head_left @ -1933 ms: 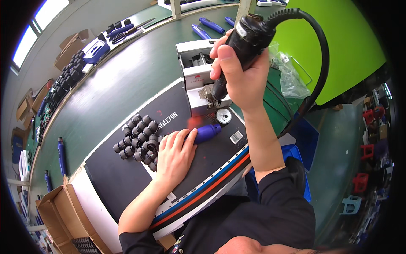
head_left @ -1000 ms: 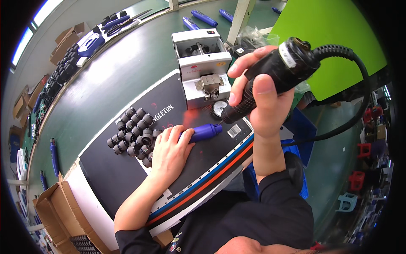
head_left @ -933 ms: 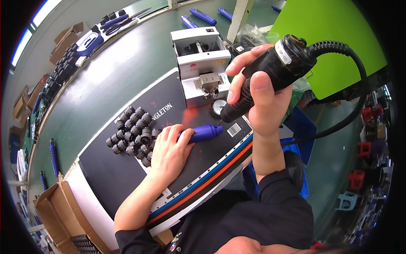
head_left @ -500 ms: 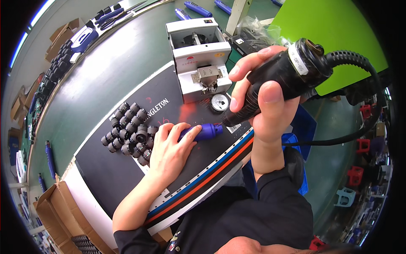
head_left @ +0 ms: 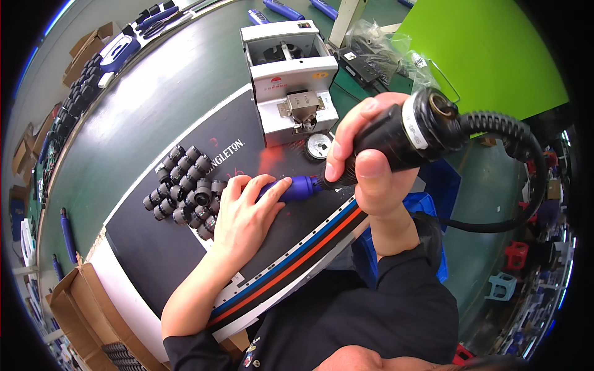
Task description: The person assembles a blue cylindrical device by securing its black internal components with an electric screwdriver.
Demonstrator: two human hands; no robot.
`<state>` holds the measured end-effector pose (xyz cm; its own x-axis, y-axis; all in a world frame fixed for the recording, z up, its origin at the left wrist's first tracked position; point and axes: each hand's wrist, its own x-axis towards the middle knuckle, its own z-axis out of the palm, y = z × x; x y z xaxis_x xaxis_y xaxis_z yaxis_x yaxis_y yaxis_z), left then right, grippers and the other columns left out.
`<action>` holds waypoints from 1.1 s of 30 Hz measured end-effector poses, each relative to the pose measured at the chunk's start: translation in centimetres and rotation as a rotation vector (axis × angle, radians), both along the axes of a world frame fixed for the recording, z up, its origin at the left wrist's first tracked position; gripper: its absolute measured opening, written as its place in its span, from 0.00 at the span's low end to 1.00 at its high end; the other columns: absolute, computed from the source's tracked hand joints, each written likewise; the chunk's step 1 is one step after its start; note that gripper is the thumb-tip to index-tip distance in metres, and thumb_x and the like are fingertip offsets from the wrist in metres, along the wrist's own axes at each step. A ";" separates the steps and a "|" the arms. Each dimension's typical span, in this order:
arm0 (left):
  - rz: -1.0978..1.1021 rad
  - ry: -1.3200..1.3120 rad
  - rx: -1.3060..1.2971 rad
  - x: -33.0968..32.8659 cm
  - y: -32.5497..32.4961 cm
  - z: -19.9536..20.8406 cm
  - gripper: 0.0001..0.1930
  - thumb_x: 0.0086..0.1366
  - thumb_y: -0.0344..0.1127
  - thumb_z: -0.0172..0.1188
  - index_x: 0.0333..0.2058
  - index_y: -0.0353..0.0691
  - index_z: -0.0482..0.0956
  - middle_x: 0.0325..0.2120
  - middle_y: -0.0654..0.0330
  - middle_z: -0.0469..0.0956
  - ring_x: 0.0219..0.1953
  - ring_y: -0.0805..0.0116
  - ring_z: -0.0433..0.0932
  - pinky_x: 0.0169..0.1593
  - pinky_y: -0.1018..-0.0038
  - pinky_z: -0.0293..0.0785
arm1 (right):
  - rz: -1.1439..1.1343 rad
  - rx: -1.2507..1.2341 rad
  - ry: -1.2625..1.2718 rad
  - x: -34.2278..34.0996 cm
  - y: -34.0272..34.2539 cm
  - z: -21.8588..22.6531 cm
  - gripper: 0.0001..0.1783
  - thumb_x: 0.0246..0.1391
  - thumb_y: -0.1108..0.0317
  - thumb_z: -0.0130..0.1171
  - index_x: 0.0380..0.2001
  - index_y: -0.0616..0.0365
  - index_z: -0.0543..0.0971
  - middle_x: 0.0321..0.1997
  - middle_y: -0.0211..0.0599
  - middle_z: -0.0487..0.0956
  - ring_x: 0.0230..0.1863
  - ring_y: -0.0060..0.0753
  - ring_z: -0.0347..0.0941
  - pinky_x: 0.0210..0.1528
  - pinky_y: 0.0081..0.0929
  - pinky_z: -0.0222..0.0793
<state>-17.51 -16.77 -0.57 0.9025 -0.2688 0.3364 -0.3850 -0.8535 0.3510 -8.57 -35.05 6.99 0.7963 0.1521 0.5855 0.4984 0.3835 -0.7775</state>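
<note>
With my left hand (head_left: 246, 213) I press a dark blue tubular handle (head_left: 298, 189) down on the black mat (head_left: 167, 260), fingers wrapped over it. In my right hand (head_left: 378, 173) is a black electric screwdriver (head_left: 387, 137), held tilted. Its tip end meets the right end of the blue handle, so the bit itself is hidden. A thick black cable (head_left: 532, 179) loops from the screwdriver's back end. Left of my left hand lies a cluster of black ribbed round caps (head_left: 184, 184).
A white screw-feeding machine (head_left: 289, 83) stands beyond my hands, with a small round dial (head_left: 318, 147) before it. Blue bins (head_left: 421, 204) sit by my right forearm. An open cardboard box (head_left: 93, 309) is at the lower left. A clear plastic bag (head_left: 377, 46) lies farther back.
My right hand has moved the screwdriver left and down, bringing its tip end against the blue handle's end. My left hand keeps its hold with hardly any shift.
</note>
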 end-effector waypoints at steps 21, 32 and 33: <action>-0.020 -0.012 -0.029 -0.2 0.0 0.1 0.24 0.58 0.34 0.69 0.55 0.51 0.81 0.48 0.62 0.77 0.47 0.55 0.71 0.53 0.61 0.73 | 0.245 0.108 -0.062 -0.1 -0.7 -1.1 0.33 0.51 0.58 0.76 0.48 0.61 0.65 0.25 0.45 0.74 0.18 0.32 0.73 0.19 0.26 0.75; -0.013 0.029 -0.087 -0.1 0.3 0.4 0.23 0.61 0.34 0.67 0.55 0.43 0.77 0.49 0.57 0.79 0.49 0.53 0.72 0.57 0.62 0.71 | 0.039 0.213 0.245 5.4 -4.6 -0.8 0.30 0.68 0.45 0.55 0.51 0.65 0.64 0.49 0.53 0.78 0.24 0.30 0.77 0.25 0.25 0.74; -0.001 0.015 -0.168 0.1 0.5 0.2 0.23 0.61 0.33 0.67 0.56 0.42 0.77 0.48 0.56 0.79 0.50 0.51 0.72 0.57 0.62 0.71 | 0.004 0.231 0.388 7.0 -6.2 -1.9 0.27 0.70 0.46 0.52 0.49 0.64 0.65 0.49 0.52 0.78 0.25 0.32 0.77 0.26 0.26 0.75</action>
